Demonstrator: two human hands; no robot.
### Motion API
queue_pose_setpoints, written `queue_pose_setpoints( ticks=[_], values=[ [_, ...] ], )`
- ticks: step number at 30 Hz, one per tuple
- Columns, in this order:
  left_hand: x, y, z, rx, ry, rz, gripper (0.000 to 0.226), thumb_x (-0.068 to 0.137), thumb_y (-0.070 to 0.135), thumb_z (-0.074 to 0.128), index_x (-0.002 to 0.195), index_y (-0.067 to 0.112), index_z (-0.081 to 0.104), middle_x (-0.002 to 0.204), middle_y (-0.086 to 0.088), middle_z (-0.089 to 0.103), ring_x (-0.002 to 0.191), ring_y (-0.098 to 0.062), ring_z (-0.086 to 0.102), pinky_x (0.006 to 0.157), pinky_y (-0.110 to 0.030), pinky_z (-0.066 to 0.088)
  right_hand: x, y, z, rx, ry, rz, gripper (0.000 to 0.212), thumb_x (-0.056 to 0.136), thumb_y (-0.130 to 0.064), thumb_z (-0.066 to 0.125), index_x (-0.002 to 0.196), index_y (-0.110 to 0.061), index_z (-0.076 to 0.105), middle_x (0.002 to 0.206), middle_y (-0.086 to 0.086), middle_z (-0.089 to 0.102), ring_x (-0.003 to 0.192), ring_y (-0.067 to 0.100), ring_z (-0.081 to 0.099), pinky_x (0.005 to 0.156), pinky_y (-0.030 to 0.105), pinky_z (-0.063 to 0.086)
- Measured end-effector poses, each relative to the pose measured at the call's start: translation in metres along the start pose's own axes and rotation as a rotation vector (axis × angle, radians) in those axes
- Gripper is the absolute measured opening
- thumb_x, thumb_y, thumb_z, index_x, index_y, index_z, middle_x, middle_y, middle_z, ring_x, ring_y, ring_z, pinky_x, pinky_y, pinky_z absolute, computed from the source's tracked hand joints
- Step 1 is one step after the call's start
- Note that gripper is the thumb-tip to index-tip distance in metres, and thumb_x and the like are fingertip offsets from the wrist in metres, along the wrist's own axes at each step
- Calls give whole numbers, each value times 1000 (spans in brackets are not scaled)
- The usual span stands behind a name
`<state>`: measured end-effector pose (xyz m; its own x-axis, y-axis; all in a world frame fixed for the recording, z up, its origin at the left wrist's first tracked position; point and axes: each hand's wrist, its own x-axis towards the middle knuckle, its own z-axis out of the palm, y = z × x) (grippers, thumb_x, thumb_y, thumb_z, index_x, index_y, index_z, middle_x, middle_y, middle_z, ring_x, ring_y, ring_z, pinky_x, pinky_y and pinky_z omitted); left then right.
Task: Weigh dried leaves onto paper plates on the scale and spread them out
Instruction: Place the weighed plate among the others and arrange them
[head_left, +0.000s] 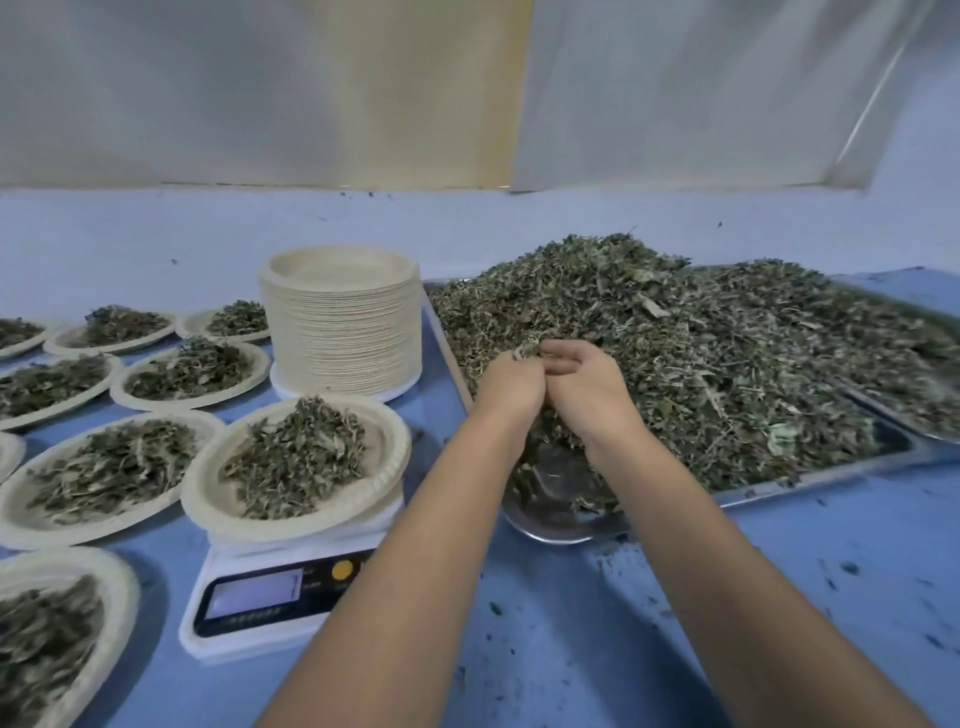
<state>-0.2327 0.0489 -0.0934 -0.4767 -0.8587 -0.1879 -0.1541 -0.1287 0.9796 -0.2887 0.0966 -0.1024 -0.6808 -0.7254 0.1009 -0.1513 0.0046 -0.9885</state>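
Fig. Weighing station, head view. L hand (511, 387) and R hand (587, 395) meet over the near-left part of the dried leaves (701, 338), which lie heaped on a metal tray (810, 480) at the right of the blue desk (675, 623). Fingers (563, 358) of both hands are curled inward and cupped together round a clump of leaf, w/ bits showing betw. them. A rounded metal edge below the wrists may be a bowl or the tray corner; cannot tell.

The scale (270, 597) stands just left of the arms. The plate on the scale (395, 441) carries a central mound, not spread out; the display is too blurred to read. Behind it is a tall stack of empty plates (343, 332). To the left are approx. nine filled plates (15, 514), some cut off by the frame edge.

Progress (est.): well under way. Many portions are done, but the large heap and tall stack suggest most of the work remains. The current portion probably needs topping up or checking, then spreading.
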Motion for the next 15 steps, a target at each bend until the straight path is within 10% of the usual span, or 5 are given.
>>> queue_pose_setpoints(
  ticks=[7, 15],
  values=[
    [-6, -3, 2, 227, -120, 46, 59, 91, 33, 55, 144, 17, 37, 145, -3, 42, 130, -21, 42, 99, -32, 35, 6, 14, -3, -140, 89, 12, 39, 90, 2, 39, 121, -13, 58, 117, 10, 63, 107, 23, 59, 97, 41, 49],
    [-11, -8, -7, 192, -34, 231, 34, 99, 13, 39, 124, 18, 61, 117, 2, 61, 101, -11, 51, 85, -25, 39, 7, 12, 5, -38, 85, 19, 37, 90, 3, 45, 121, -10, 60, 117, 7, 64, 109, 18, 59, 101, 36, 46]
  ],
)
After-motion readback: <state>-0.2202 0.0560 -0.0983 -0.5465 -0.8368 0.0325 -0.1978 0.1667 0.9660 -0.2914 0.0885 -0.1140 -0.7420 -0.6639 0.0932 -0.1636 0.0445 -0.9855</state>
